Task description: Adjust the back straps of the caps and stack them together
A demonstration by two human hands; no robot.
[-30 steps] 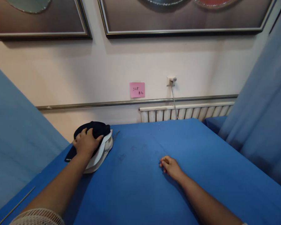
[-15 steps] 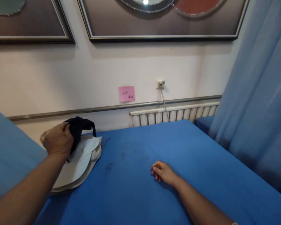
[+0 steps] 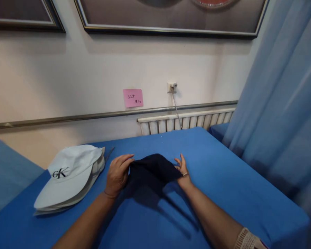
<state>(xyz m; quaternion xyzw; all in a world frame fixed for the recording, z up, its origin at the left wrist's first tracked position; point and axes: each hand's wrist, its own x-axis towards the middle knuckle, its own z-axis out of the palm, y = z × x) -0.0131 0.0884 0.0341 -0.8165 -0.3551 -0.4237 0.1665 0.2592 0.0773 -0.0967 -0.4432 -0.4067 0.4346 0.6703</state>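
Note:
A dark navy cap (image 3: 151, 170) is held just above the blue table (image 3: 223, 193), between both hands. My left hand (image 3: 117, 174) grips its left side with fingers curled around the edge. On the cap's right side is my right hand (image 3: 182, 171), thumb under the fabric and fingers raised and spread; a ring shows on one finger. To the left lies a stack of white caps (image 3: 69, 176) with a dark logo on the top one.
A pink sticky note (image 3: 133, 98) is on the wall, with a socket and cable (image 3: 172, 88) beside it above a white radiator (image 3: 186, 121). Blue curtains (image 3: 277, 97) hang on the right. Blue fabric shows at far left.
My left hand lifted the dark cap off the white stack and carried it right to the table's middle. My right hand rose from the table to take the cap's other side.

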